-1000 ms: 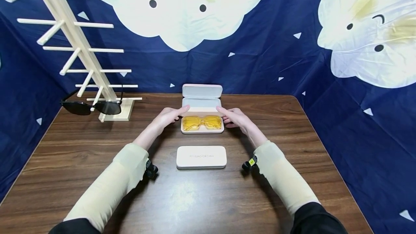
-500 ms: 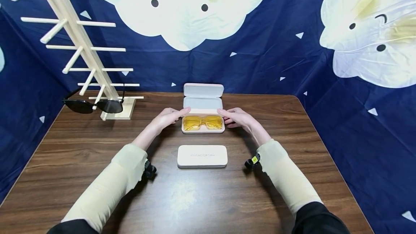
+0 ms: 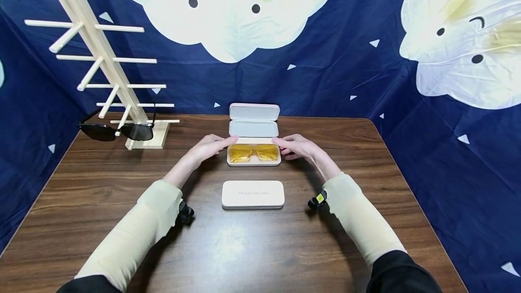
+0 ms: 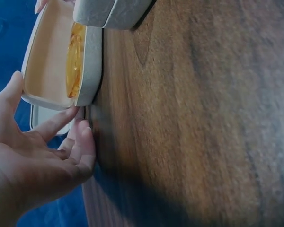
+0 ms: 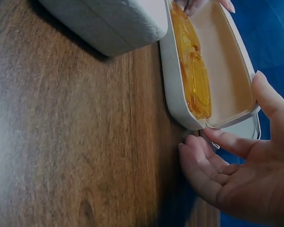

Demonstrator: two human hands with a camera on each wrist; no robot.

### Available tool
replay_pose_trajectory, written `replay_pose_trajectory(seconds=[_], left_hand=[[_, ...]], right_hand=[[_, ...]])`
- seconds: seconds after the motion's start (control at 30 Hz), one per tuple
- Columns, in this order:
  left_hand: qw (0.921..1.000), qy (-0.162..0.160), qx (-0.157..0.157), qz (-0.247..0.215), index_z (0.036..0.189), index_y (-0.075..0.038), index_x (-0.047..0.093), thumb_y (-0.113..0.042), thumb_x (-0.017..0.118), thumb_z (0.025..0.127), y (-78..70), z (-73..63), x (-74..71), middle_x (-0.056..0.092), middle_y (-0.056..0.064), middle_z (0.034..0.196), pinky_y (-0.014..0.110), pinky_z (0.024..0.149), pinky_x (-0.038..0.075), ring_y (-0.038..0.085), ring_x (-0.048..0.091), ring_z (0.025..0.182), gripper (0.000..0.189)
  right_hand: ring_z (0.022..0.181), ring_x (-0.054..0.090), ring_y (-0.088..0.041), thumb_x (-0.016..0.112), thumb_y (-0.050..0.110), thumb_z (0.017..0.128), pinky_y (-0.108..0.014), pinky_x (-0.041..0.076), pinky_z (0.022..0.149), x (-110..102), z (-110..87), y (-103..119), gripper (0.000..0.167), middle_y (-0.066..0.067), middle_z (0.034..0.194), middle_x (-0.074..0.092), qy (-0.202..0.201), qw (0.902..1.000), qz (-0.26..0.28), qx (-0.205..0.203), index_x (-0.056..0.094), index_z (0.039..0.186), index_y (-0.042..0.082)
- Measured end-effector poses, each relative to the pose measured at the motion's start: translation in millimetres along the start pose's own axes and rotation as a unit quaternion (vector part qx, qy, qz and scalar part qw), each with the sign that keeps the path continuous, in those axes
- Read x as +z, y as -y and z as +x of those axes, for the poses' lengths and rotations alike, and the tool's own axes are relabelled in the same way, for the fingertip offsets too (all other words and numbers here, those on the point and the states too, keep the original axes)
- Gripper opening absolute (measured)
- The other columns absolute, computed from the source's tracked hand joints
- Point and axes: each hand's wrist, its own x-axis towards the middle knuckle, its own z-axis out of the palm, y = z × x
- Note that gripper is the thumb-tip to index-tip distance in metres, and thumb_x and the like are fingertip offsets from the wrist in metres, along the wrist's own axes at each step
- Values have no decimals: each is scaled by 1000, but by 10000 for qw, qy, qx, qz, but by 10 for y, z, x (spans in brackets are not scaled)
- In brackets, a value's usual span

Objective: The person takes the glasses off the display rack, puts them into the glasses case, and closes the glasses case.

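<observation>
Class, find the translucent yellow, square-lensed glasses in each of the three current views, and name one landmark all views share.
Head: the translucent yellow, square-lensed glasses lie near the picture's centre, slightly low, in an open, beige-lined white case.
Left wrist: upper left, seen nearly edge-on.
Right wrist: upper part, right of centre.
Shared landmark: the closed white rectangular case, below centre in head, top edge in left wrist, upper left in right wrist.

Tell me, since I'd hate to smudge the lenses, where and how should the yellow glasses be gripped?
Best, I think, to pinch the yellow glasses at the bridge, coming down from above on the near side. They lie folded in the open case, whose walls surround them, and its raised lid stands behind them. Gripping there should spare the lenses.
</observation>
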Motion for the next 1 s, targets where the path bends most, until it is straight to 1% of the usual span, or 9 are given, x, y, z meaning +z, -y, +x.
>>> replay_pose_trajectory(seconds=[0.1, 0.23, 0.33, 0.43, 0.5, 0.57, 0.7, 0.8, 1.0], left_hand=[[9999, 5, 136, 20, 140, -3, 62, -68, 60, 93, 26, 4, 2, 54, 16, 153, 50, 116, 43, 34, 55, 136, 81], [9992, -8, 356, 165, 138, -5, 64, -67, 60, 94, 60, 0, -4, 58, 15, 150, 49, 112, 47, 32, 56, 134, 76], [9984, -67, 439, 355, 136, -9, 67, -69, 60, 93, 83, -9, -15, 61, 12, 147, 45, 107, 50, 29, 59, 129, 74], [9978, -161, 429, 484, 135, -15, 69, -73, 61, 90, 101, -17, -23, 60, 9, 147, 42, 103, 51, 28, 61, 123, 74], [9975, -183, 425, 538, 137, -16, 68, -73, 62, 89, 116, -30, -27, 57, 11, 149, 42, 101, 50, 28, 61, 120, 75], [9974, -215, 412, 554, 138, -17, 67, -72, 64, 88, 120, -38, -30, 54, 11, 150, 43, 103, 49, 28, 58, 122, 74], [9963, -246, 422, 701, 142, -16, 63, -72, 65, 87, 127, -62, -35, 50, 13, 153, 49, 113, 41, 29, 48, 135, 79], [9945, -286, 457, 902, 145, -14, 60, -74, 65, 86, 136, -79, -39, 48, 14, 153, 53, 118, 36, 31, 42, 143, 84], [9905, -391, 610, 1173, 145, -13, 60, -72, 66, 86, 162, -95, -31, 52, 12, 148, 52, 116, 38, 30, 46, 139, 83]], right_hand=[[123, 61, -27, 62, 48, 99, -42, 55, 106, 9, 4, -13, 63, -15, 145, 58, -22, 10000, 1, -78, 55, 143, 3], [123, 61, -27, 64, 46, 98, -41, 56, 104, 24, 4, -34, 59, -15, 145, 59, -47, 9999, 4, -160, 58, 139, 4], [118, 61, -25, 66, 45, 98, -39, 58, 101, 35, -8, -42, 57, -14, 141, 61, -100, 9997, -30, -210, 60, 137, 4], [113, 62, -22, 67, 42, 98, -36, 58, 97, 48, -26, -46, 55, -13, 135, 63, -184, 9994, -88, -291, 61, 136, 4], [110, 62, -21, 67, 41, 98, -34, 58, 95, 64, -32, -60, 53, -13, 131, 64, -216, 9990, -137, -369, 61, 136, 4], [108, 62, -20, 67, 39, 98, -33, 58, 95, 72, -41, -73, 52, -13, 129, 65, -232, 9985, -188, -462, 62, 136, 4], [110, 62, -18, 67, 35, 99, -35, 58, 95, 91, -47, -118, 51, -15, 131, 65, -230, 9964, -326, -750, 61, 138, 2], [107, 62, -15, 67, 33, 99, -33, 59, 92, 110, -49, -147, 50, -14, 131, 65, -321, 9938, -436, -967, 61, 138, 2], [89, 59, -10, 71, 29, 97, -22, 53, 76, 140, -69, -178, 43, -11, 118, 66, -546, 9882, -624, -1285, 67, 130, 3]])
